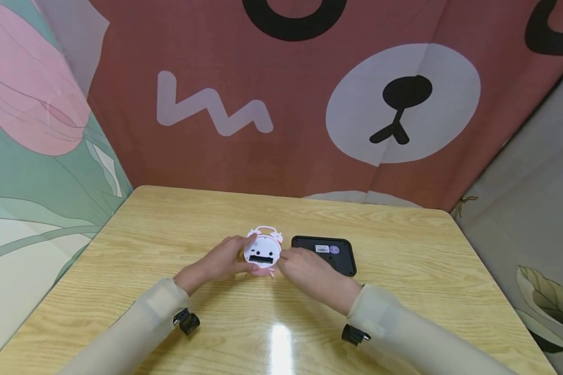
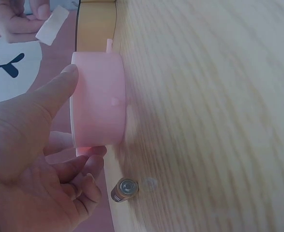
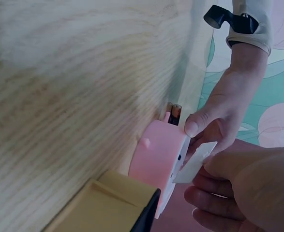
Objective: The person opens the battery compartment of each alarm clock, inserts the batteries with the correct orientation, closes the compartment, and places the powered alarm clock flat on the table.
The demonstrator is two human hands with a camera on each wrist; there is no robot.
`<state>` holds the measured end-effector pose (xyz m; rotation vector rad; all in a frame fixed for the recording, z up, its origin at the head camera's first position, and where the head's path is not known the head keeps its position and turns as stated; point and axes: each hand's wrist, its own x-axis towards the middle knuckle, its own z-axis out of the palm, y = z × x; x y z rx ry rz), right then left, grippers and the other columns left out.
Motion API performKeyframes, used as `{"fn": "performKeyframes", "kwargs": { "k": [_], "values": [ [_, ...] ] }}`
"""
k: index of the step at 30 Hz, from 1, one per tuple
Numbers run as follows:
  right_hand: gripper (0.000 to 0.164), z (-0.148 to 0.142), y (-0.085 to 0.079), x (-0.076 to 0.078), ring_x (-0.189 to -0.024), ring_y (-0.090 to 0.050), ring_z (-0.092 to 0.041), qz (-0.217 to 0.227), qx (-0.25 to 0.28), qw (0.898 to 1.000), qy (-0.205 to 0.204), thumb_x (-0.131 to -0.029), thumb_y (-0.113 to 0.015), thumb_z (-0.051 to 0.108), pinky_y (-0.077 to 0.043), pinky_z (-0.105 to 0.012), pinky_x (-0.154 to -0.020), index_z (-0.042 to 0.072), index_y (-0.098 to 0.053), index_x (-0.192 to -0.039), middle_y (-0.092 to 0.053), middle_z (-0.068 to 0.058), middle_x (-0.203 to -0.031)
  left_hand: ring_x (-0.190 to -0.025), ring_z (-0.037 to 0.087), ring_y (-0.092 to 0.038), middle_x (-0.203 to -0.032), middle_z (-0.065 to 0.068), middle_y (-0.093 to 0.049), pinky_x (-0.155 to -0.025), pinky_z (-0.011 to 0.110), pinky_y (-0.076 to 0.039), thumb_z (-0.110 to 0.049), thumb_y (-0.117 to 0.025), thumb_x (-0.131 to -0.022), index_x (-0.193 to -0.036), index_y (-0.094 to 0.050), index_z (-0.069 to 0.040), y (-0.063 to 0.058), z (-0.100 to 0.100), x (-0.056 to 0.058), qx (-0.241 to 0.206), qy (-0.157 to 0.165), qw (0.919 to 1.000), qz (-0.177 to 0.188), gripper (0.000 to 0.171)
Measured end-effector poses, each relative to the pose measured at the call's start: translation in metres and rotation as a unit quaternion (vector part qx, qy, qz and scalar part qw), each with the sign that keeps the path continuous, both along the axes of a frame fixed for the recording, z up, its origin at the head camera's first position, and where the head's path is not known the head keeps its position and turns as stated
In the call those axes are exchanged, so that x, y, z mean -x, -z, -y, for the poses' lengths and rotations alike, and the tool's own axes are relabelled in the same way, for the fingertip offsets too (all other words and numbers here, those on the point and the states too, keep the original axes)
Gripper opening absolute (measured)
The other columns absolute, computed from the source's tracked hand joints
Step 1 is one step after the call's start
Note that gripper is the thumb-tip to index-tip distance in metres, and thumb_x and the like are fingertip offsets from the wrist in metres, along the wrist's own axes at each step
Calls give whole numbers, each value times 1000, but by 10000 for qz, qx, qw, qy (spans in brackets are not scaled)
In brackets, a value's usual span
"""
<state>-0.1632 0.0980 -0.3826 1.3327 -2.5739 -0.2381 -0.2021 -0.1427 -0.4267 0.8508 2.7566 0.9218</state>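
Note:
A pink twin-bell alarm clock [image 1: 262,246] stands with its white back facing up toward me, its dark battery compartment [image 1: 261,259] uncovered. My left hand [image 1: 222,258] grips the clock from the left side, thumb along the rim of the pink case [image 2: 98,96]. Between the thumb and fingers of my right hand [image 1: 309,271] is a thin white battery cover [image 3: 195,163], held beside the clock's back. In the head view that cover is hidden by the hand. A battery [image 2: 125,189] is on the table close to the left hand's fingertips.
Just right of the clock lies a flat black-backed device [image 1: 328,255] with stickers, its sides cream-coloured in the right wrist view. Everything rests on a wooden table [image 1: 206,213]. A printed curtain [image 1: 300,161] hangs along the table's far edge.

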Motion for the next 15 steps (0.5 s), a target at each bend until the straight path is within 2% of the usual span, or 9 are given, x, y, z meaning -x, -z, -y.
{"fn": "performKeyframes", "kwargs": {
  "k": [5,8,15],
  "values": [
    [33,-1,3,-4,-88,-68,-9,210,183,9996,84,-86,-75,-2,-56,-24,-82,11,-73,-116,-74,2,-101,-92,17,-58,-117,20,-70,-82,31,-48,-26,-81,-87,-145,-44,12,0,0,1,-37,27,9998,-198,78],
    [35,-2,4,-6,-92,-69,-9,336,86,9992,187,-87,-75,-1,-57,-25,-85,10,-71,-120,-74,1,-105,-92,17,-58,-118,20,-70,-83,33,-49,-25,-81,-87,-145,-45,12,1,0,2,-62,63,9997,-232,78],
    [22,-2,9,-9,-91,-69,-10,456,-184,9987,160,-85,-77,2,-57,-23,-85,11,-74,-105,-74,-1,-103,-88,16,-57,-113,17,-70,-82,31,-48,-25,-81,-86,-146,-43,12,1,0,2,9,39,9998,-199,80]
  ]
}}
